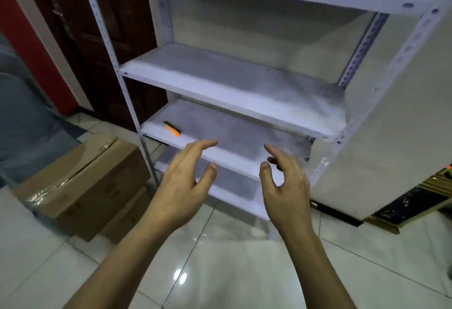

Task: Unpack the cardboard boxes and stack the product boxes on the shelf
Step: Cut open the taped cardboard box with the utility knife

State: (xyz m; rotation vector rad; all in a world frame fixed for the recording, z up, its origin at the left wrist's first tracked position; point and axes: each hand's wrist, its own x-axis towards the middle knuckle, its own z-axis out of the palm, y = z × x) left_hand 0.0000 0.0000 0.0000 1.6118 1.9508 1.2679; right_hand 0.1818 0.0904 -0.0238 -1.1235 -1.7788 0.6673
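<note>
Both hands, left [182, 181] and right [285, 181], hover spread and empty before the shelf [227, 157] edge; cardboard boxes [83, 186] sit left on the floor.

Storeroom: bare metal shelf [234, 84], taped cardboard boxes [83, 181], tiled floor [220, 272].

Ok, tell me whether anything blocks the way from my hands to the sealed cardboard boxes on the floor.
Nothing visible does. The left hand and right hand hover open and hold nothing in front of the shelf. The taped cardboard boxes sit stacked on the floor to the left, with only bare tile between.
</note>
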